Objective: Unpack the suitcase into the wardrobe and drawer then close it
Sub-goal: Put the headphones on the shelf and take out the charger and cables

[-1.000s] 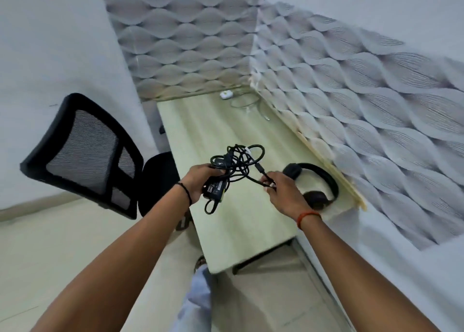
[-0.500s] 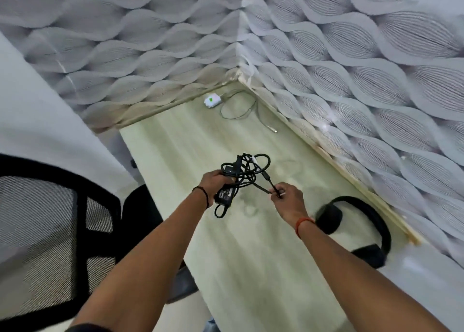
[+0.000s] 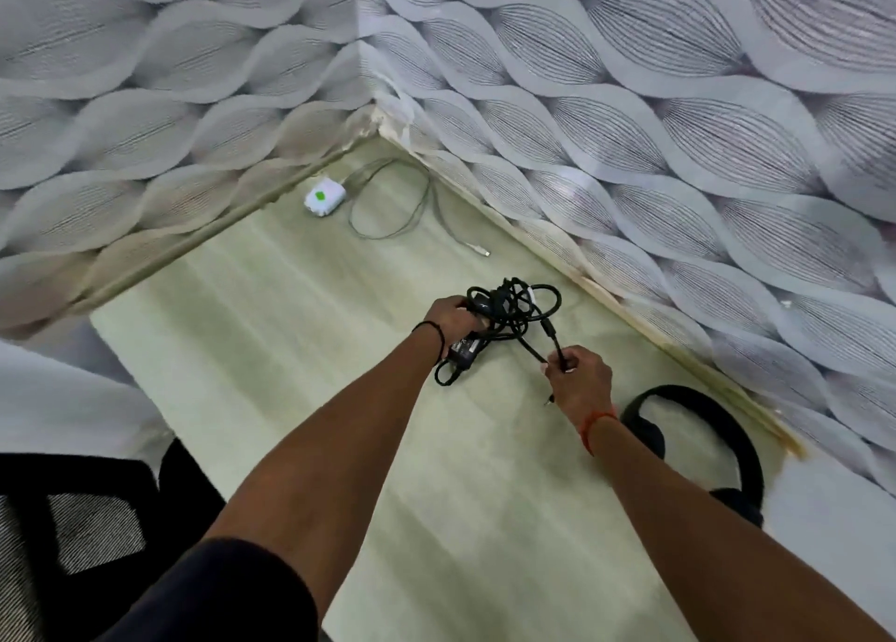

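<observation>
A black laptop charger (image 3: pixel 468 346) with a tangled black cable (image 3: pixel 526 309) hangs low over the pale wooden desk (image 3: pixel 271 340). My left hand (image 3: pixel 451 319) grips the charger brick and the bundle of cable. My right hand (image 3: pixel 577 374) pinches the loose end of the cable, near its plug, to the right of the bundle. No suitcase, wardrobe or drawer is in view.
Black headphones (image 3: pixel 708 428) lie on the desk at the right, close to my right forearm. A white adapter (image 3: pixel 325 197) with a thin grey cord (image 3: pixel 397 205) rests in the far corner. A black mesh chair (image 3: pixel 63 535) stands at the lower left. Patterned walls enclose the desk.
My view has moved forward over the desk and tilted down. Both hands carried the charger farther along the desk, past the headphones. The grip on brick and cable end is unchanged.
</observation>
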